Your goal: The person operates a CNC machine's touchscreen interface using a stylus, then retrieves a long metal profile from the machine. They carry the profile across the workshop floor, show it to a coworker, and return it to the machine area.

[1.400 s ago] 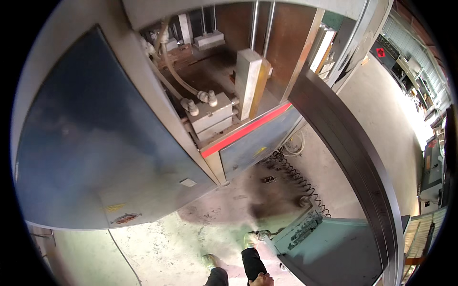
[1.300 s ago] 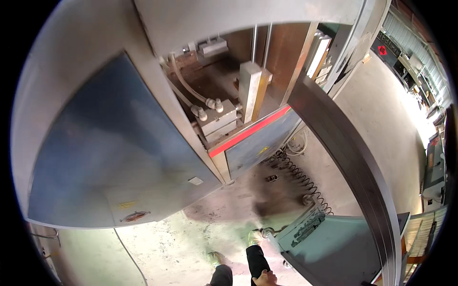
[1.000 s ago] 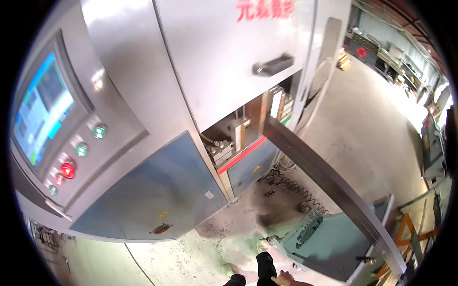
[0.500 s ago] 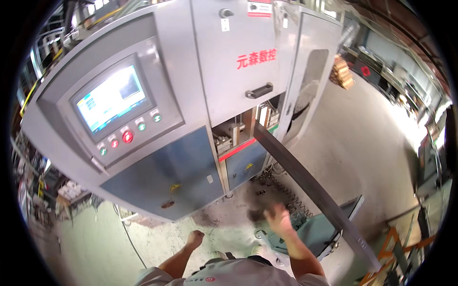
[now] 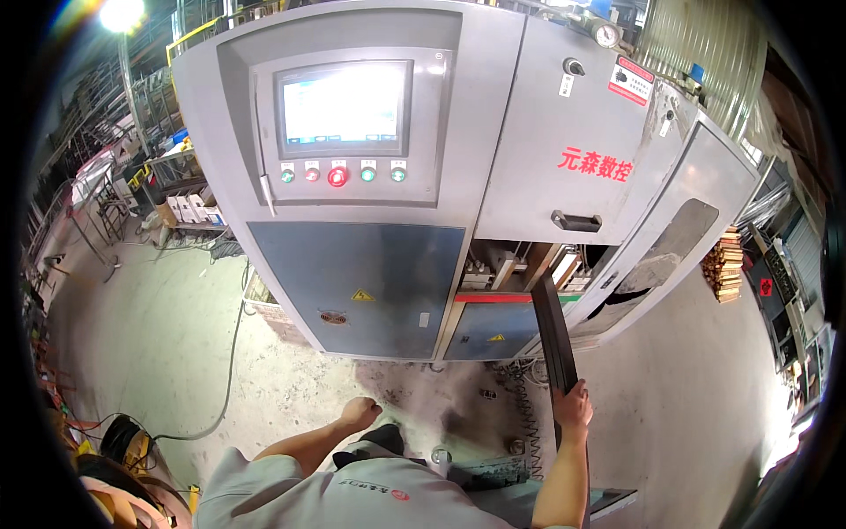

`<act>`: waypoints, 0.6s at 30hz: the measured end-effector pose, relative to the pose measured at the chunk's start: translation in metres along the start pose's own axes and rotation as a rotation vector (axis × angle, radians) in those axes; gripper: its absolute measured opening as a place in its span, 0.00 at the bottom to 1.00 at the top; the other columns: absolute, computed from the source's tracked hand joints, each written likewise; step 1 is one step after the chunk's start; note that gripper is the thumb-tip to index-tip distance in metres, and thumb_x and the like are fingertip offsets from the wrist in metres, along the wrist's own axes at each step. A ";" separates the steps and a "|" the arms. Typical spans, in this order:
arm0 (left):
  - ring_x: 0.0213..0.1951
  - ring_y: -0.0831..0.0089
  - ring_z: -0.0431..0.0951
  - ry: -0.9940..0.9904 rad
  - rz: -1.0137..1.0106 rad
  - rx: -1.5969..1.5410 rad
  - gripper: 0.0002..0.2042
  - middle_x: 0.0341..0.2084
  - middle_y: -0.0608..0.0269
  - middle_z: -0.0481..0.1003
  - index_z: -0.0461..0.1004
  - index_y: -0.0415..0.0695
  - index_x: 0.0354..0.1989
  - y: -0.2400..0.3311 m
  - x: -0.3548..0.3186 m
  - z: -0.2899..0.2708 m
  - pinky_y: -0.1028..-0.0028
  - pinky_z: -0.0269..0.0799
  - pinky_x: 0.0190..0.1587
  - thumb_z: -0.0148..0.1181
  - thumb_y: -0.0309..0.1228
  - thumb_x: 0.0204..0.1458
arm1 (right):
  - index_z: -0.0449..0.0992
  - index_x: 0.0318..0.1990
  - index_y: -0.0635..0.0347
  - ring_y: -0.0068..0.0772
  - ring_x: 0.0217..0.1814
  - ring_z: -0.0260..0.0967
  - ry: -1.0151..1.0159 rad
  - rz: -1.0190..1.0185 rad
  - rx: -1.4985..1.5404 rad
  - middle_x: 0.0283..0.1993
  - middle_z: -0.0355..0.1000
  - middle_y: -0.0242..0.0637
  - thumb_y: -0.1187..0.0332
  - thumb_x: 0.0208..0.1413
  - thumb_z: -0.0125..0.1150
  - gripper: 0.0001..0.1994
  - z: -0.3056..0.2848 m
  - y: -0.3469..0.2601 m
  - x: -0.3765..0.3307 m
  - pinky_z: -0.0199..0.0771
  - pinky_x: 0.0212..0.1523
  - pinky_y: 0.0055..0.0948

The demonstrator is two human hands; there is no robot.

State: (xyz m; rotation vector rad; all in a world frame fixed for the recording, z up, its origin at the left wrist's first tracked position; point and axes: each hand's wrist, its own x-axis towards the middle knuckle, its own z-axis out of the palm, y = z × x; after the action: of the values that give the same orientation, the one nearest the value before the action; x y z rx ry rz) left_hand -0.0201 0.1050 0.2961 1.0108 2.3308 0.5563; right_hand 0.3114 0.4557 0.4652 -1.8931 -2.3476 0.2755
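A long dark metal bar point(image 5: 552, 331) slopes from the opening in the front of a grey machine point(image 5: 493, 53) down toward me on the right. My right hand point(image 5: 573, 407) is wrapped over the bar's near part, with the fingers around its edge. Inside the machine's opening, next to the bar's far end, light-coloured clamp blocks point(image 5: 504, 269) show. My left hand point(image 5: 359, 413) hangs low in front of the machine, fingers curled into a loose fist, touching nothing that I can see.
The machine's control panel has a lit screen point(image 5: 344, 108) and a row of buttons, one a large red button point(image 5: 337, 177). A coiled hose point(image 5: 532, 432) lies below the opening. A green-grey foot platform point(image 5: 502, 494) is near my feet; a cable point(image 5: 236, 366) runs over the floor at left.
My view has swung to the right. My right hand, earlier spread open in the air left of the bar, now grips it. The left hand stays low and closed.
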 end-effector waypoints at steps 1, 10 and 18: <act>0.36 0.44 0.78 0.013 0.022 0.022 0.18 0.29 0.41 0.77 0.80 0.39 0.29 0.010 0.007 -0.001 0.52 0.72 0.42 0.52 0.43 0.50 | 0.61 0.54 0.65 0.59 0.52 0.71 0.019 -0.008 -0.010 0.50 0.71 0.55 0.51 0.53 0.60 0.30 0.005 -0.001 0.006 0.71 0.52 0.51; 0.37 0.47 0.77 -0.260 0.454 0.036 0.15 0.31 0.46 0.78 0.79 0.43 0.32 0.122 0.102 0.048 0.55 0.72 0.42 0.56 0.42 0.52 | 0.67 0.55 0.59 0.49 0.54 0.72 -0.114 0.180 0.026 0.52 0.72 0.46 0.51 0.56 0.54 0.25 -0.011 0.012 -0.005 0.73 0.52 0.45; 0.23 0.48 0.75 -0.388 0.914 -0.200 0.08 0.18 0.44 0.73 0.74 0.34 0.25 0.179 0.150 0.064 0.58 0.67 0.26 0.56 0.27 0.50 | 0.65 0.56 0.58 0.46 0.55 0.71 -0.043 0.201 0.017 0.51 0.72 0.47 0.50 0.54 0.57 0.28 -0.023 0.000 0.003 0.72 0.53 0.41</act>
State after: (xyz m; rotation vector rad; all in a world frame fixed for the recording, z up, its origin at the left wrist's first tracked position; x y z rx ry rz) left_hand 0.0288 0.3419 0.3002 1.8693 1.3586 0.8075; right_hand 0.3149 0.4601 0.4874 -2.1380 -2.1743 0.3565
